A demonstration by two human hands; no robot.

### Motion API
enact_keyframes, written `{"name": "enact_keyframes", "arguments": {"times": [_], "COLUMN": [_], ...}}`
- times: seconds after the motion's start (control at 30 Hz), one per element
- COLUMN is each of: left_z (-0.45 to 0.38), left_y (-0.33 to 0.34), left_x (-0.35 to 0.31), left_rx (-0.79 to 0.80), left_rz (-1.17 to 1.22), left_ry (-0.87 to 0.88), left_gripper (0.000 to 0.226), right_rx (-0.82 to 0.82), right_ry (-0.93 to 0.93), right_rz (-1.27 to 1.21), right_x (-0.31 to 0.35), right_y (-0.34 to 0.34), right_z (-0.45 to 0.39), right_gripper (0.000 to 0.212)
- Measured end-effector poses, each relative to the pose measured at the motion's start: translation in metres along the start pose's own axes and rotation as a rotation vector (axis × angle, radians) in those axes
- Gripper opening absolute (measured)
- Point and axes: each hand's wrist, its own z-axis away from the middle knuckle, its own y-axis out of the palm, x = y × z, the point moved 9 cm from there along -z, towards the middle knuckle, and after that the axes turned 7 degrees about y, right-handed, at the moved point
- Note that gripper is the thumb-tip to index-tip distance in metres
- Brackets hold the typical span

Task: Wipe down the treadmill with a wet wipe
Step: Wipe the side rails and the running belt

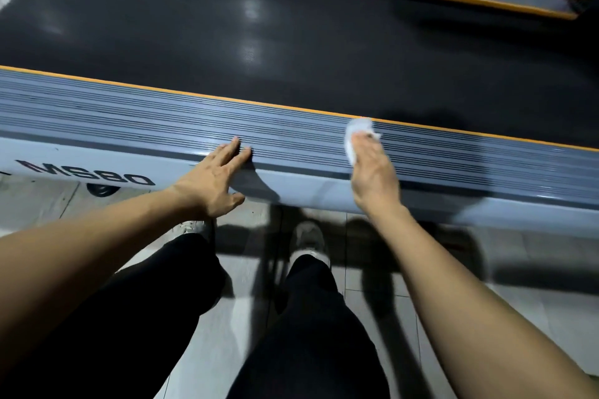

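Blurring right hand [372, 172] covers most of wet wipe [356, 131] on treadmill [162, 120].

Treadmill belt [291, 42]: dark, rubber-like, smooth, faint sheen (pale light reflections on it). Near side rail [162, 120]: grey, finely ribbed lengthwise, looks plastic, satin finish; orange edge strip [194, 94] smooth. Side cover [97, 168]: pale grey, smooth, semi-gloss, printed black lettering. Wet wipe [355, 136]: white, soft, crumpled, fibrous cloth-like sheet. Floor [227, 334]: light tiles, smooth, slight gloss. Trousers [308, 334]: black matt cloth.
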Motion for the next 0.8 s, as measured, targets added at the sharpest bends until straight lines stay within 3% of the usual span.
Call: {"name": "enact_keyframes", "arguments": {"times": [0.1, 0.17, 0.3, 0.37, 0.47, 0.67, 0.8], "left_z": [-0.001, -0.002, -0.003, -0.004, -0.005, -0.001, 0.005], "left_y": [0.002, 0.003, 0.002, 0.001, -0.001, -0.004, -0.01], "left_x": [0.002, 0.0, -0.001, 0.001, 0.006, 0.01, 0.023], "left_rx": [0.036, 0.044, 0.032, 0.033, 0.031, -0.027, -0.069], "left_rz": [-0.01, -0.012, -0.003, 0.013, 0.028, 0.006, -0.188], "left_ry": [-0.006, -0.011, -0.029, -0.031, -0.029, 0.016, -0.004], "left_gripper": [0.095, 0.094, 0.092, 0.091, 0.09, 0.09, 0.089], "right_rx": [-0.053, -0.107, 0.094, 0.146, 0.07, -0.069, -0.128], "right_ry": [0.233, 0.21, -0.215, -0.386, -0.49, -0.264, -0.151], "right_rz": [0.004, -0.043, -0.032, -0.053, -0.051, 0.056, 0.047], "right_x": [-0.031, 0.001, 0.128, 0.157, 0.129, -0.022, -0.023], "right_y": [-0.007, 0.006, 0.065, 0.07, 0.048, -0.009, -0.013], "right_z": [0.009, 0.01, 0.025, 0.037, 0.041, 0.047, 0.051], "right_gripper": [0.06, 0.059, 0.061, 0.06, 0.068, 0.051, 0.058]}}
